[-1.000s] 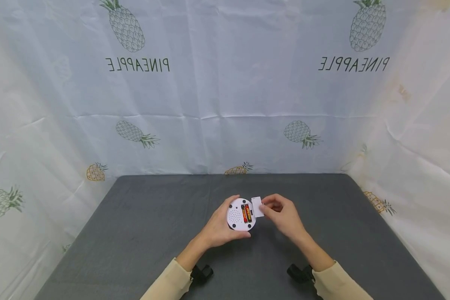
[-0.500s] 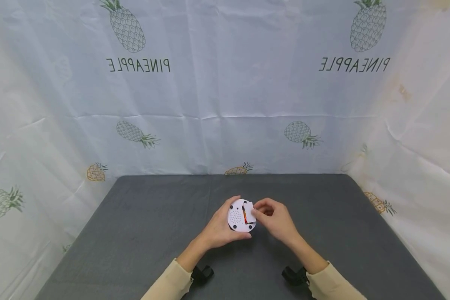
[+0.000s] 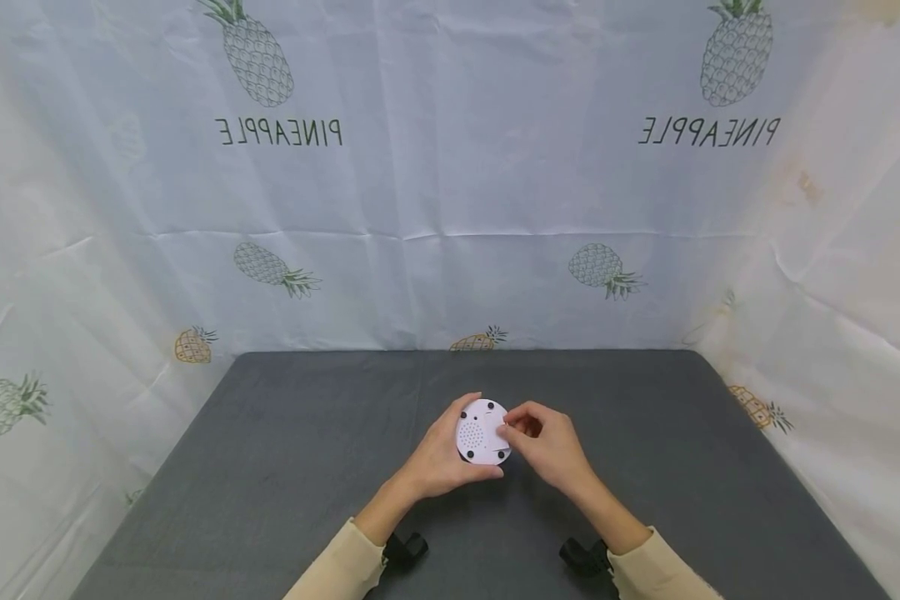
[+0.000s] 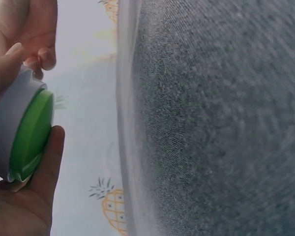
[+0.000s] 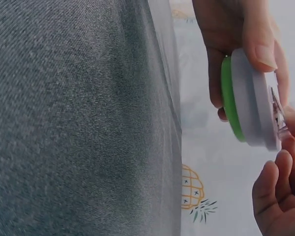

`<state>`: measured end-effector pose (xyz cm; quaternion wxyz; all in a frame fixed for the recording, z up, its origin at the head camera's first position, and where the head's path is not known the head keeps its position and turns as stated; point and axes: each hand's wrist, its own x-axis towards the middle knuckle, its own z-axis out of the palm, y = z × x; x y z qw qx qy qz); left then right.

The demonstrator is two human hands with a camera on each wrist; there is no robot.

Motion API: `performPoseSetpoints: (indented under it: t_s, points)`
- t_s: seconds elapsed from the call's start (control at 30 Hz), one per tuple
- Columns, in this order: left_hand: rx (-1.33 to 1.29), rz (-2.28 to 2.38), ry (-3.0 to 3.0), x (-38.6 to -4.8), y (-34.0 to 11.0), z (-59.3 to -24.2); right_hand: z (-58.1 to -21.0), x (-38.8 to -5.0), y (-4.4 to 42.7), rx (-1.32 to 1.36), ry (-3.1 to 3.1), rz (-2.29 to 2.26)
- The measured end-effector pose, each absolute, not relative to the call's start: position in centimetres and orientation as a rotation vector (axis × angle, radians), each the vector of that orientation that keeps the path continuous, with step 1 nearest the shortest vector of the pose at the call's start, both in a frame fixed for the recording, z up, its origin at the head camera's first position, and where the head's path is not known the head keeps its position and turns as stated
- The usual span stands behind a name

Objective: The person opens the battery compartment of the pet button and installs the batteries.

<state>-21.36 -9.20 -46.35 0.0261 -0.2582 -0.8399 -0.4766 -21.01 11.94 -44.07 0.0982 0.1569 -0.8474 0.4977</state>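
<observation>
My left hand grips a round white device by its rim, underside facing up. That underside has small speaker holes and black rubber feet. A domed green face shows on the other side in the left wrist view. With thumb and fingers, my right hand pinches a white battery cover at the device's right edge. The cover lies over the battery compartment, hiding the batteries. In the right wrist view the cover stands slightly tilted, its outer edge raised off the device.
Both hands are above a dark grey table. White cloth printed with pineapples hangs behind it and along both sides. A black wrist mount sits at the left wrist, and another mount at the right.
My right hand has moved left, bringing the battery cover from beside the device onto the compartment. The red and black batteries seen earlier are now covered. My left hand has barely moved.
</observation>
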Motion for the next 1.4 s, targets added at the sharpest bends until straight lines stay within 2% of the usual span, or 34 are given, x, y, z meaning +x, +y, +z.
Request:
performPoseSetpoints:
  t_s: [0.2,0.57,1.0,1.4]
  points:
    - [-0.818,-1.455,-2.591,-21.3,-9.0,-46.2,-44.8,-21.4,12.3,0.380,-2.493,1.565]
    - [-0.828,-1.468,-2.624,-21.4,-9.0,-46.3,-45.4,-21.5,12.4,0.386,-2.491,1.691]
    - [-0.969,-1.500,-2.638,-21.4,-8.8,-46.1,-44.8,-23.0,14.2,0.671,-2.752,1.875]
    - [-0.909,-1.520,-2.668,-21.6,-9.5,-45.7,-44.9,-22.9,14.1,0.491,-2.631,1.833]
